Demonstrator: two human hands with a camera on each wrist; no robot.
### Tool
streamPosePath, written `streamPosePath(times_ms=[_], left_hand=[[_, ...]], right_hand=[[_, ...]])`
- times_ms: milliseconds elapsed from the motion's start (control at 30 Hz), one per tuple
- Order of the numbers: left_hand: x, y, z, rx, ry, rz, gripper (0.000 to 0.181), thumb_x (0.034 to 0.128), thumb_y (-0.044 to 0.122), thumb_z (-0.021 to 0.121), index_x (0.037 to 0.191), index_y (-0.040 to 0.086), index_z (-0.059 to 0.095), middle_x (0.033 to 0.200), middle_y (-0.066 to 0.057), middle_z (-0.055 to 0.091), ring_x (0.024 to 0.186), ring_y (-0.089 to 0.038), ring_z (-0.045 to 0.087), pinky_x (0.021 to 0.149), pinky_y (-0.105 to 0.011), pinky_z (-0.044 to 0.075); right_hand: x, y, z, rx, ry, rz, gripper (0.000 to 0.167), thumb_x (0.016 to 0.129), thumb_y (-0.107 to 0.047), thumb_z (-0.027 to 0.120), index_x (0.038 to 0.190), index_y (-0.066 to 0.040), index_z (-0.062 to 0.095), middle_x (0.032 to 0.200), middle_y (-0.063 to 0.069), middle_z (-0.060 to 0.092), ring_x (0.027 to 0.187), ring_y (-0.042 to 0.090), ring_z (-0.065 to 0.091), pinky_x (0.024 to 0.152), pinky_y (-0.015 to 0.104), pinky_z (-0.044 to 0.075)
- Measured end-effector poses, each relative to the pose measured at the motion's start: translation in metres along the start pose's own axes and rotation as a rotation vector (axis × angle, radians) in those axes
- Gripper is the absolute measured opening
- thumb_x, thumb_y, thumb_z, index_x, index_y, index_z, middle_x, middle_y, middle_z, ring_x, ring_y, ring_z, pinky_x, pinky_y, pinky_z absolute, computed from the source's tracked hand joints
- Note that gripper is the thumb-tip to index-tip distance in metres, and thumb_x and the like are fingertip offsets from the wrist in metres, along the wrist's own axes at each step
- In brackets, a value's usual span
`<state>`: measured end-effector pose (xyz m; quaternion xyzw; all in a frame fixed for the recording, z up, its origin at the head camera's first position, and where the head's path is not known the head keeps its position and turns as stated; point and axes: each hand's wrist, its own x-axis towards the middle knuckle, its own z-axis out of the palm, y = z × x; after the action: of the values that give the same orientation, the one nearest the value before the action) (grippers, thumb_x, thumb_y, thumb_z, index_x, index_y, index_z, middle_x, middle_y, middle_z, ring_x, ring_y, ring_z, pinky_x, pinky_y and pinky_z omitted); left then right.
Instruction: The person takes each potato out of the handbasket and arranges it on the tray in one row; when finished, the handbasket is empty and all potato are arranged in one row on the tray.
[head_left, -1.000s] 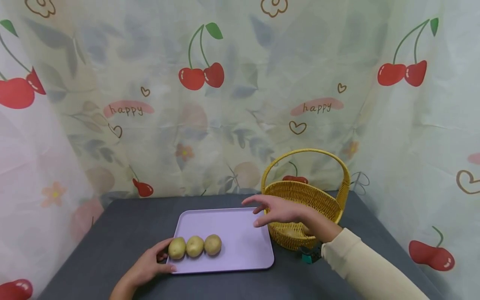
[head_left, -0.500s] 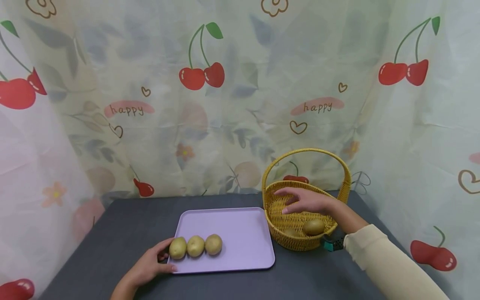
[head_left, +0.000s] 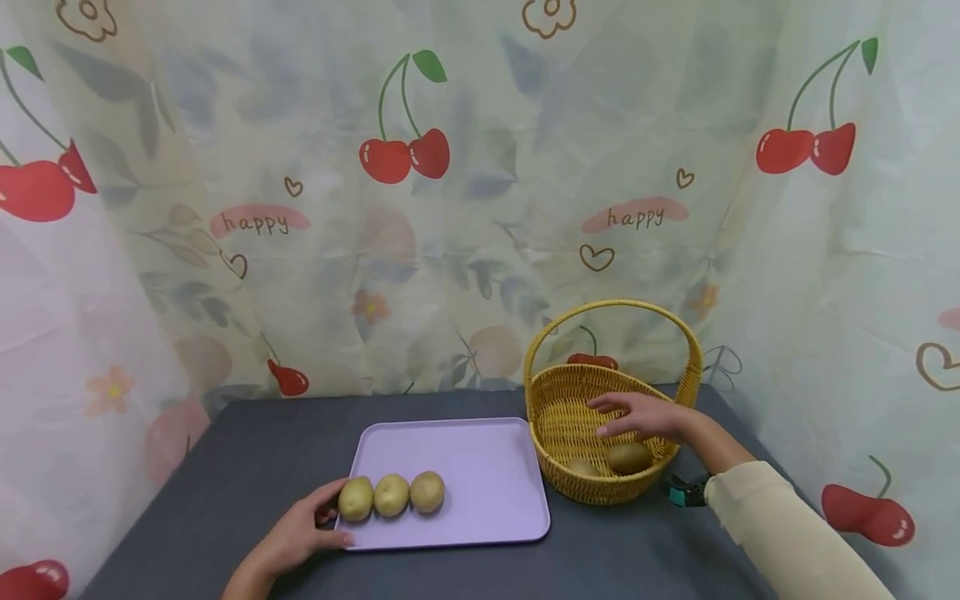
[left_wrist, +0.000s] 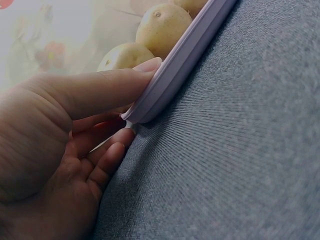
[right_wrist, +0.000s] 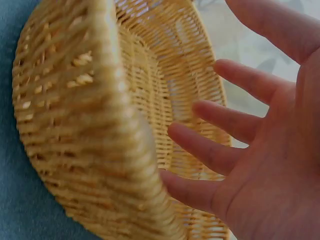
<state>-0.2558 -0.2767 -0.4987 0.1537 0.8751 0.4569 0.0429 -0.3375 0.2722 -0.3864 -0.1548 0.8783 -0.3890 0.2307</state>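
Three potatoes [head_left: 392, 496] lie in a row at the near left of a lilac tray [head_left: 491, 479]. My left hand [head_left: 296, 533] holds the tray's near left corner. In the left wrist view its thumb [left_wrist: 112, 90] rests over the rim, with the other fingers curled at the corner below. My right hand [head_left: 643, 417] hovers over the wicker basket [head_left: 566, 421], fingers spread and holding nothing. Under it, inside the basket, lie a potato [head_left: 628, 457] and another potato [head_left: 582, 467], partly hidden by the near wall. The right wrist view shows the basket's rim [right_wrist: 125, 115] beside the fingers.
The basket's tall arched handle [head_left: 615, 302] rises above its opening. It stands just right of the tray on a dark grey tabletop [head_left: 292, 442]. A curtain [head_left: 480, 208] printed with cherries hangs behind and on both sides.
My right hand has moved right, from above the tray's right edge to over the basket, bringing the potatoes there into view. The left hand and the three potatoes stay put.
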Motion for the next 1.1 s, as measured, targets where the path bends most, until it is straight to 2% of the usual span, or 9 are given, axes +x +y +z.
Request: streamPosePath(times_ms=[200,300,533,633,767,900,1100], left_hand=[[0.0,0.0,0.001,0.005,-0.006,0.0,0.081,0.0714,0.018,0.087,0.139,-0.003,0.047,0.126,-0.019,0.053,0.094,-0.023,0.052,0.078,-0.027,0.043],[0.0,0.0,0.001,0.011,-0.005,-0.004,0.081,0.0713,0.018,0.087,0.139,-0.002,0.047,0.125,-0.019,0.053,0.094,-0.023,0.052,0.078,-0.027,0.043],[-0.001,0.001,0.0,0.005,0.005,-0.003,0.082,0.0709,0.017,0.087,0.139,-0.003,0.047,0.125,-0.019,0.053,0.094,-0.023,0.052,0.078,-0.027,0.043],[-0.001,0.002,0.0,0.0,-0.002,-0.008,0.082,0.071,0.016,0.087,0.139,-0.003,0.047,0.125,-0.02,0.053,0.094,-0.024,0.052,0.078,-0.027,0.043],[-0.001,0.002,0.001,-0.004,-0.007,-0.018,0.082,0.0712,0.016,0.087,0.14,-0.003,0.046,0.126,-0.019,0.053,0.094,-0.023,0.052,0.078,-0.027,0.043],[-0.001,0.003,0.0,-0.006,-0.006,-0.006,0.082,0.071,0.016,0.087,0.139,-0.003,0.046,0.123,-0.018,0.054,0.094,-0.023,0.051,0.077,-0.027,0.042],[-0.002,0.004,0.0,-0.001,-0.002,-0.007,0.082,0.071,0.016,0.087,0.14,-0.003,0.046,0.124,-0.018,0.054,0.094,-0.024,0.052,0.078,-0.028,0.042]], right_hand=[[-0.002,0.013,-0.001,-0.056,-0.048,0.031,0.07,0.09,-0.041,0.068,0.145,-0.007,0.044,0.145,0.021,0.041,0.13,0.041,0.04,0.091,0.061,0.041],[-0.002,0.017,0.001,-0.118,-0.079,0.013,0.066,0.09,-0.042,0.066,0.143,-0.006,0.048,0.144,0.019,0.044,0.13,0.041,0.04,0.092,0.058,0.041],[0.005,0.014,0.008,-0.239,-0.093,0.008,0.043,0.092,-0.036,0.065,0.128,-0.014,0.065,0.135,0.01,0.053,0.126,0.032,0.043,0.102,0.053,0.032],[0.005,0.014,0.01,-0.251,-0.117,0.015,0.038,0.091,-0.035,0.066,0.123,-0.013,0.068,0.129,0.006,0.056,0.114,0.025,0.049,0.094,0.047,0.039],[0.006,0.014,0.013,-0.27,-0.144,-0.012,0.03,0.091,-0.03,0.067,0.114,-0.011,0.072,0.114,0.0,0.063,0.096,0.017,0.052,0.083,0.037,0.043],[0.008,0.015,0.017,-0.334,-0.127,-0.039,0.024,0.088,-0.026,0.071,0.106,-0.011,0.074,0.104,-0.002,0.065,0.092,0.015,0.054,0.083,0.038,0.044],[0.008,0.017,0.02,-0.405,-0.031,-0.03,0.028,0.079,-0.022,0.08,0.105,-0.013,0.072,0.105,0.002,0.061,0.09,0.019,0.049,0.08,0.039,0.04]])
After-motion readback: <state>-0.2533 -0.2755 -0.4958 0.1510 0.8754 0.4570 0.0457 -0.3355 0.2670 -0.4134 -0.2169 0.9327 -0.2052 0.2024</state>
